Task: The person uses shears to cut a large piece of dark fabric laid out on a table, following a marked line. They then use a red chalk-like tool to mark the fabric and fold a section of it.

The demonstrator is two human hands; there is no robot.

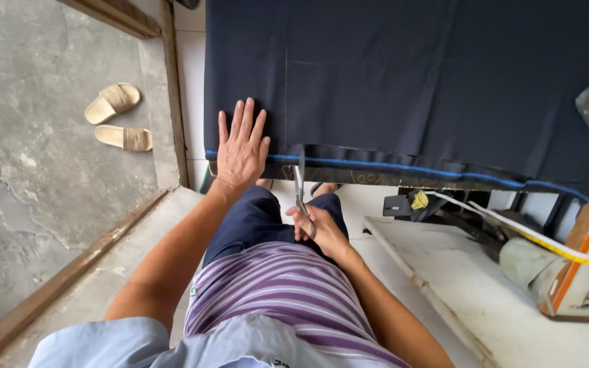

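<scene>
Closed around the handles of the scissors (300, 193), the right hand (318, 228) makes a firm grip and points the blades up into the near edge of the dark cloth (403, 75), beside a faint chalk line. Flat and open, gripping nothing, the left hand (241, 146) presses on the cloth just left of that line, seemingly to keep it from shifting. The cloth covers the bench, its blue-stitched edge hanging over the front. Two tan sandals (118, 117) lie well apart on the concrete floor (28, 204).
</scene>
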